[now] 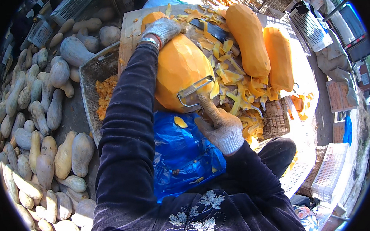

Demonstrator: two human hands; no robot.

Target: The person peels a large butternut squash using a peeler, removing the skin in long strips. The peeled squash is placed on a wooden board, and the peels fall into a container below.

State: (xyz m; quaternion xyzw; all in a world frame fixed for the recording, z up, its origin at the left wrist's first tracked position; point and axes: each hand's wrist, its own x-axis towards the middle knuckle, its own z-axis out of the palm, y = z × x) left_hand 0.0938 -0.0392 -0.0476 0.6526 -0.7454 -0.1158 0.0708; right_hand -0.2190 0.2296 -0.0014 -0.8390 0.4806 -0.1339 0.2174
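A large peeled orange squash lies in front of me on a wooden board. My left hand, in a knitted work glove, rests over its far neck end and holds it. My right hand, also gloved, grips a wide metal peeler with the forefinger stretched along it. The peeler's blade lies against the squash's near rounded end. The peeler's handle is mostly hidden in the right hand. Beside the squash lie long curled peelings and a dark-bladed knife.
Two peeled squashes lie on the right. A crate of peelings stands below them. At left is a tub with orange pulp, then many unpeeled squashes on the ground. Blue plastic covers my lap. White plastic crates stand far right.
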